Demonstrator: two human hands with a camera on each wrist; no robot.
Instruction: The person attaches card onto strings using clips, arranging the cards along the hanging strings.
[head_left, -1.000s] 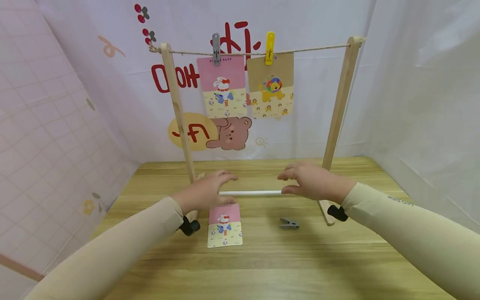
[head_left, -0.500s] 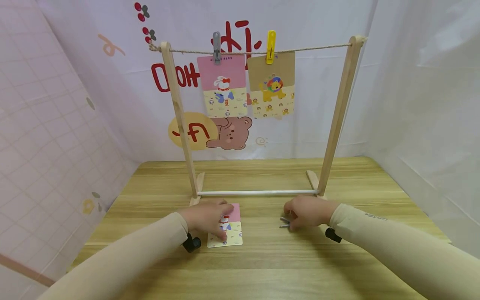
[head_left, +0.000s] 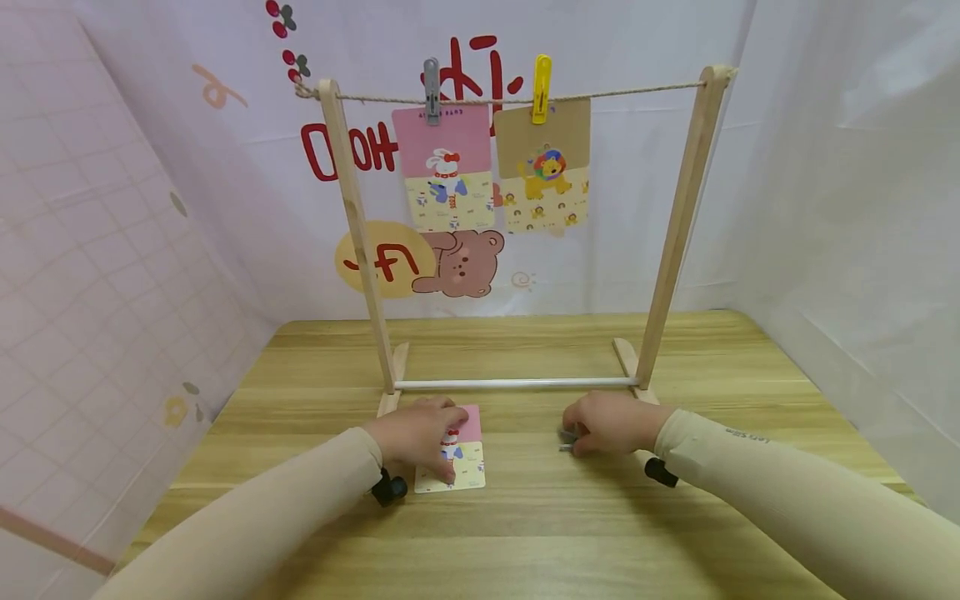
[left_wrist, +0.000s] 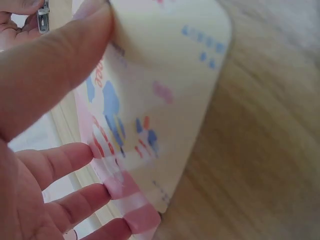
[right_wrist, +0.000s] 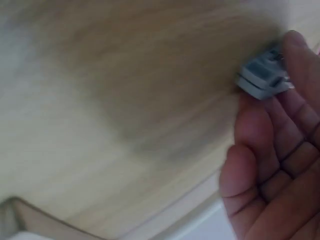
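A pink and cream card (head_left: 469,467) with a rabbit picture lies on the wooden table, partly covered by my left hand (head_left: 416,433). In the left wrist view my thumb (left_wrist: 60,65) presses on the cream part of the card (left_wrist: 185,100), while several fingertips (left_wrist: 80,152) meet its pink edge. To the right, my right hand (head_left: 617,423) pinches a grey clothespin (head_left: 567,437) close over the table. The right wrist view shows the clothespin (right_wrist: 262,75) between thumb and fingers, one end sticking out.
A wooden stand spans the table, its left post (head_left: 356,217), right post (head_left: 682,225) and white bottom bar (head_left: 517,384) beyond my hands. From its string (head_left: 637,92) hang a rabbit card (head_left: 446,167) under a grey clothespin (head_left: 432,92) and a lion card (head_left: 543,167) under a yellow one (head_left: 541,87).
Both hands have come down toward me from above the white bar. The left has reached the card on the table, and the right has taken hold of the grey clothespin.
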